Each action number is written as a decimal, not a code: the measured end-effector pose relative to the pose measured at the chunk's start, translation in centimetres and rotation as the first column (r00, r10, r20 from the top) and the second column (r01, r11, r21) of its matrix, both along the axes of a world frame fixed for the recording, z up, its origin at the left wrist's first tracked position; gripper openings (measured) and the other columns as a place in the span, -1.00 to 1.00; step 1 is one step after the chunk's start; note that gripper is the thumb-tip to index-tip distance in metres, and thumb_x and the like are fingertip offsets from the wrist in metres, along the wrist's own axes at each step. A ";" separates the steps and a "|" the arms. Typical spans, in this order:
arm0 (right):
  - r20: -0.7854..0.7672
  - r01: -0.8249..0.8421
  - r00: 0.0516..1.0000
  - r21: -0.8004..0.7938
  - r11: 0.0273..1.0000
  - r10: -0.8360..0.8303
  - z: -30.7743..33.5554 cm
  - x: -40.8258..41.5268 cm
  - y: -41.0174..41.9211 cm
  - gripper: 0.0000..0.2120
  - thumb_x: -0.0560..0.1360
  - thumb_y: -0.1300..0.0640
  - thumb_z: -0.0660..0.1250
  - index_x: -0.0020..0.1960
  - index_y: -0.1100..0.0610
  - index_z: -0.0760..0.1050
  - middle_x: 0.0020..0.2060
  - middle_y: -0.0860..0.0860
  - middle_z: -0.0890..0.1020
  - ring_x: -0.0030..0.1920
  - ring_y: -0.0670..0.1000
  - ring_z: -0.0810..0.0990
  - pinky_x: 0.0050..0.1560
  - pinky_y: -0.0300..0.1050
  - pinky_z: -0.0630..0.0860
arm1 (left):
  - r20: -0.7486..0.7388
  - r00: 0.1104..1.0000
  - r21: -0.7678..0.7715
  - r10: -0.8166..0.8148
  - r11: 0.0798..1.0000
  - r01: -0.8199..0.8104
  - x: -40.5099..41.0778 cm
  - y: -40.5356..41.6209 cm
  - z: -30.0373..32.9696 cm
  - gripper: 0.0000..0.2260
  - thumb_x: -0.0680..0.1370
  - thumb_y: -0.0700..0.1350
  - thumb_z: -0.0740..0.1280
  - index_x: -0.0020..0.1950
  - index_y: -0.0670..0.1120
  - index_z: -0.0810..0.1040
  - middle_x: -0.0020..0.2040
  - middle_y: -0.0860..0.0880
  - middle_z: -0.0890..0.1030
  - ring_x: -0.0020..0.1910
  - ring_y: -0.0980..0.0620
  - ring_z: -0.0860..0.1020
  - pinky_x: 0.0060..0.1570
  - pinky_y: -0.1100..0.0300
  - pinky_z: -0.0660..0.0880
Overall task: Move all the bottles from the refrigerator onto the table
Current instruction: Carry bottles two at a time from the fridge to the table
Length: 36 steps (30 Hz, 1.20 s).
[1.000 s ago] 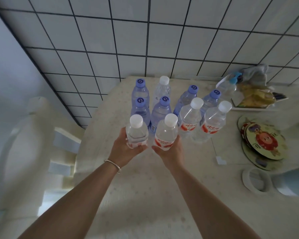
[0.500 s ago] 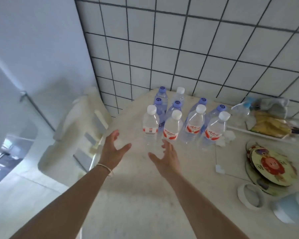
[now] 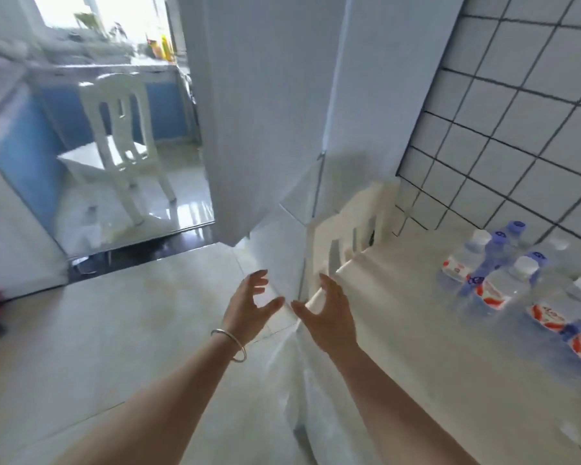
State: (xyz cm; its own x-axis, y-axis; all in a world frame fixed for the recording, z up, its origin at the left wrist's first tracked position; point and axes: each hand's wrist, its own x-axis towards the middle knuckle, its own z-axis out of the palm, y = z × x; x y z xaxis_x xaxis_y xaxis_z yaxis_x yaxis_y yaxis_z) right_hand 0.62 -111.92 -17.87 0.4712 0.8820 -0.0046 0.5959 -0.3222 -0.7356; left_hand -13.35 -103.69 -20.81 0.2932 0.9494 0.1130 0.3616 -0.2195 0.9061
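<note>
At the far left a white chair [image 3: 114, 135] stood in the doorway beyond the tiled floor [image 3: 98, 330]. In the middle both hands were held out over the floor, empty: the left hand [image 3: 249, 307] with fingers spread and loosely curved, the right hand [image 3: 329, 313] likewise wide, thumbs nearly meeting. A second chair [image 3: 349, 229] stood tucked against the surface [image 3: 399, 313]. At the right the bottles [image 3: 503, 280] stood clustered on that surface, blurred. No refrigerator could be made out. The risk, as I judged it: turning away quickly, an arm could clip the chair or the crowded bottles and topple them.
</note>
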 end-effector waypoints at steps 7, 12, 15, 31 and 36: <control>0.008 -0.305 0.952 -0.001 0.952 0.305 0.8 -12.7 3.9 -0.36 0.41 -0.14 0.36 0.39 0.04 0.23 0.30 0.00 0.44 0.30 0.00 0.39 0.22 -0.07 0.37 | 0.006 0.969 0.040 0.246 0.968 -0.246 -14.8 1.0 2.0 -0.45 0.39 -0.03 0.47 0.32 -0.07 0.37 0.19 -0.07 0.52 0.10 0.03 0.51 0.05 0.16 0.49; 0.021 -0.406 0.914 0.000 0.914 0.406 1.4 -21.4 8.2 -0.37 0.43 -0.14 0.35 0.40 0.04 0.23 0.30 0.02 0.44 0.27 0.02 0.42 0.18 -0.09 0.40 | 0.020 0.934 0.038 0.356 0.934 -0.356 -24.1 3.3 2.9 -0.45 0.42 -0.06 0.45 0.34 -0.11 0.34 0.24 -0.14 0.51 0.12 0.01 0.49 0.01 0.23 0.44; 0.054 -0.441 0.897 0.017 0.897 0.440 2.0 -26.3 11.8 -0.35 0.42 -0.15 0.36 0.40 0.03 0.22 0.30 0.03 0.44 0.26 0.03 0.43 0.19 -0.05 0.45 | 0.028 0.924 0.042 0.382 0.923 -0.383 -29.5 6.0 3.4 -0.45 0.43 -0.05 0.44 0.35 -0.11 0.33 0.24 -0.13 0.51 0.11 0.01 0.50 -0.03 0.28 0.43; 0.020 -0.210 0.978 0.158 0.965 0.209 4.9 -35.5 32.6 -0.40 0.42 -0.10 0.38 0.35 0.11 0.29 0.22 0.05 0.49 0.11 -0.02 0.46 0.07 -0.15 0.39 | 0.001 0.988 0.125 0.153 0.980 -0.152 -40.0 27.9 5.9 -0.44 0.42 -0.06 0.45 0.35 -0.10 0.32 0.20 -0.10 0.48 0.08 0.00 0.51 0.00 0.24 0.46; 0.053 -0.186 0.982 0.221 0.957 0.179 6.6 -32.4 43.8 -0.37 0.42 -0.11 0.37 0.37 0.12 0.26 0.27 0.09 0.46 0.22 0.07 0.46 0.15 -0.04 0.43 | 0.012 0.989 0.173 0.147 0.974 -0.147 -37.3 38.4 7.6 -0.49 0.43 -0.09 0.45 0.32 -0.09 0.36 0.18 -0.11 0.52 0.07 -0.01 0.53 -0.11 0.45 0.45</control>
State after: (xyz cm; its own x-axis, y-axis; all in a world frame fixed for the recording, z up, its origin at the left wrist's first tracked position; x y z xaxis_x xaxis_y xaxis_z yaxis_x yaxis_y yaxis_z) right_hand -31.78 -68.15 -11.28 0.2989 0.9296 0.2157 0.6538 -0.0349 -0.7559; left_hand -50.60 -65.26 -13.16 0.1517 0.9481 0.2794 0.4022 -0.3174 0.8588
